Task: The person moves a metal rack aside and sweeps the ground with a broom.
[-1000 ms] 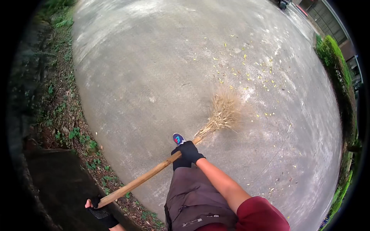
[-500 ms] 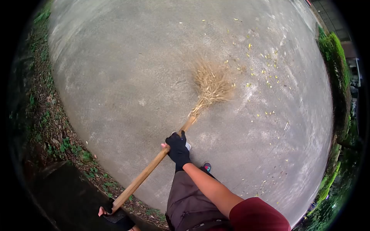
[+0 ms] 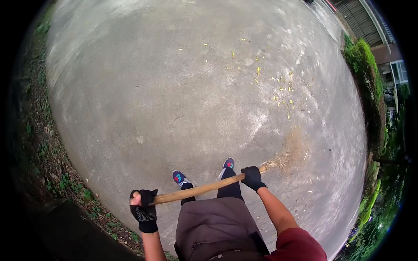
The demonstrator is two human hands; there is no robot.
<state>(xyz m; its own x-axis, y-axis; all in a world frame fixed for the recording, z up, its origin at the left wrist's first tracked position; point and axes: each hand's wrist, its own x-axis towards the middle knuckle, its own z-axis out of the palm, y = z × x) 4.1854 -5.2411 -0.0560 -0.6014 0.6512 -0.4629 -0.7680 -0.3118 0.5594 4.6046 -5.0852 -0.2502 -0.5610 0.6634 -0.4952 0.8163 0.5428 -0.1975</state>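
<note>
A broom with a long wooden handle (image 3: 200,189) lies crosswise in front of my body. My left hand (image 3: 143,209), in a black fingerless glove, is closed round the handle's upper end. Further down the handle, close to the bristles, my right hand (image 3: 252,178) grips it in a black glove. The straw bristles (image 3: 287,158) are off to the right, blurred by motion near the pavement. Yellow leaves (image 3: 285,89) lie scattered on the concrete beyond the bristles.
Grey concrete pavement (image 3: 174,113) spreads ahead. A strip of soil and weeds (image 3: 65,178) borders it on the left, and a mossy green bank (image 3: 363,65) on the right. My two shoes (image 3: 179,177) stand below the handle. A building with a shutter (image 3: 359,21) is at the upper right.
The bristles have swung from the centre to the right and nearer my feet. My right hand moved right; my left hand rose, bringing the handle closer to level.
</note>
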